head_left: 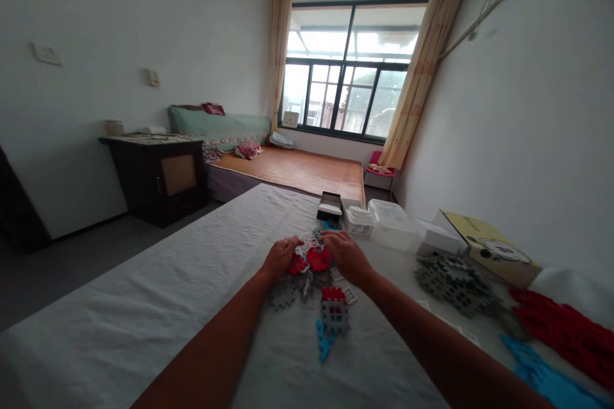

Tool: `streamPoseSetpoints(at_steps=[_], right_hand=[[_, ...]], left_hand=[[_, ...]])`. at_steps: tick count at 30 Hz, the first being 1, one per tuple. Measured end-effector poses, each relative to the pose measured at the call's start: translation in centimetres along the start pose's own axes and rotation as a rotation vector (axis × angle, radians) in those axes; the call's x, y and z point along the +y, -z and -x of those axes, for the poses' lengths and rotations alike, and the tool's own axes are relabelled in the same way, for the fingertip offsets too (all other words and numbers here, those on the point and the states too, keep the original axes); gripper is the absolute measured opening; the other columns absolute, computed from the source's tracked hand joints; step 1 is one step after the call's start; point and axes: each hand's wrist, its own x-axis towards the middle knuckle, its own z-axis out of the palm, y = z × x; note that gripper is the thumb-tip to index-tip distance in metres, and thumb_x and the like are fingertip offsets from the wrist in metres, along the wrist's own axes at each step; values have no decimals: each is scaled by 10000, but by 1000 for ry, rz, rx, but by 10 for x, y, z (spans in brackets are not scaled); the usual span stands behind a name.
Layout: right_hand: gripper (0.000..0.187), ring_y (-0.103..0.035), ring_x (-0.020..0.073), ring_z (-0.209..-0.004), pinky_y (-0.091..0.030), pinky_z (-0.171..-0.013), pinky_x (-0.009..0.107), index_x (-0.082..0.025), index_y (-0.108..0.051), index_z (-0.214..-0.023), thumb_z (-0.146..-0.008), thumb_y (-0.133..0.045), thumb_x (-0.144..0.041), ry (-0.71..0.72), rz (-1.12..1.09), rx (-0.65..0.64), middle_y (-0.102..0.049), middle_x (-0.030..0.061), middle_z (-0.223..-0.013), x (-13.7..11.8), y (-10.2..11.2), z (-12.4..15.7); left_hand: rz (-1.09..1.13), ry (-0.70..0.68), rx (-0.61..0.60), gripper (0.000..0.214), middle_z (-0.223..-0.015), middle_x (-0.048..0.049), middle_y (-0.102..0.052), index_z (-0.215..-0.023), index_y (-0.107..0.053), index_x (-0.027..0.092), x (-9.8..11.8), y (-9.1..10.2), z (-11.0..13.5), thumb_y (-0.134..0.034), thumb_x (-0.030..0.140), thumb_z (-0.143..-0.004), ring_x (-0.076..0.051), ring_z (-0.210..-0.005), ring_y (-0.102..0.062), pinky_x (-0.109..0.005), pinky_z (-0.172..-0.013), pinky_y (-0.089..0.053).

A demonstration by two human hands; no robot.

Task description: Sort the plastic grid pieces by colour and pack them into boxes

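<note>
Both my hands are low over a pile of interlocking plastic building pieces on a white-covered table point(211, 262). My left hand point(281, 257) is at the pile's left side, fingers and thumb drawn together; what they pinch, if anything, is too small to make out. Close to it lie red pieces point(317, 259) and small white window frames point(311, 242). My right hand point(349, 257) reaches in from the right, fingers apart and bent downward over the pieces. Nearer me stands a small grey and red assembled block point(334, 310), with a blue piece point(324, 341) beside it.
Along the right lie heaps of grey pieces point(455, 284), red pieces point(566, 332) and blue pieces point(551, 374). Behind stand a black box point(329, 206), a clear plastic container point(392, 225), a white box point(435, 238) and a yellow carton point(489, 246). A bed point(297, 166) is beyond the table.
</note>
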Motion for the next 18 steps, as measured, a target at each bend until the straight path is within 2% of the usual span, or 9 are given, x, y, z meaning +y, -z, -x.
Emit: streamPoseSetpoints(at_steps=[3, 6, 8, 12, 15, 18], right_hand=[[358, -501, 191, -1135, -341, -989, 350, -161, -579, -1114, -948, -280, -267, -201, 59, 10, -590, 98, -1208, 42, -7, -44], [339, -547, 221, -1080, -373, -941, 357, -139, -598, -1086, -928, -350, -307, -253, 63, -84, -635, 118, -1127, 70, -26, -70], [345, -570, 240, -1049, -385, -918, 378, -143, -600, -1094, -916, -383, -342, -280, 60, -140, -657, 119, -1087, 77, -39, -76], [364, -558, 263, -1074, -381, -928, 389, -148, -597, -1136, -885, -436, -358, -259, 23, -208, -630, 132, -1156, 71, -48, -69], [332, -589, 230, -1019, -426, -888, 316, -213, -641, -1088, -819, -536, -377, -160, -53, -307, -665, 64, -1108, 57, -36, -51], [342, -618, 198, -938, -458, -839, 280, -253, -644, -1097, -796, -558, -391, -34, -181, -378, -683, 15, -1061, 42, -14, -29]], left_hand=[[-59, -38, 32, 558, -884, -91, -718, -897, -731, 143, 0, -1, -1, -348, 545, -842, -231, -855, -644, -319, -778, -465], [-84, -57, 35, 496, -955, -101, -705, -907, -723, 166, -2, -2, -2, -352, 493, -858, -221, -913, -632, -302, -834, -456], [-102, -68, 26, 466, -978, -106, -696, -920, -716, 176, -2, -3, -3, -352, 461, -868, -214, -933, -624, -294, -855, -453], [-168, -122, 15, 443, -1015, -100, -681, -961, -701, 179, 0, -4, -2, -334, 416, -887, -201, -994, -601, -286, -901, -440], [-240, -190, -16, 432, -1115, -90, -654, -1053, -672, 180, 1, -5, -1, -334, 398, -898, -199, -1094, -551, -296, -977, -392], [-293, -247, -103, 403, -1214, -71, -611, -1134, -638, 196, 1, -7, 1, -394, 397, -886, -209, -1170, -502, -320, -1022, -352]])
